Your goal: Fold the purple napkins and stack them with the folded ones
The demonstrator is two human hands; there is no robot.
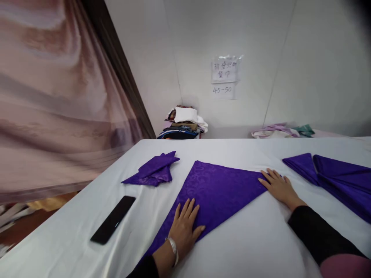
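A purple patterned cloth napkin (pixel 218 193) lies folded into a triangle on the white-covered table, its point toward the far side. My left hand (pixel 184 227), with a silver bangle at the wrist, rests flat on the napkin's left half, fingers spread. On its right corner lies my right hand (pixel 279 187), fingers stretched out and that corner partly under them. The napkin's left corner runs down behind my left forearm and is hidden there.
Folded purple cloths lie at the left (pixel 156 170) and the right (pixel 342 177). A black phone (pixel 113 219) sits at the left. Beyond the table's far edge are a pile of clothes (pixel 185 119) and a wall with paper signs (pixel 224 77). A pink curtain (pixel 58 96) hangs at the left.
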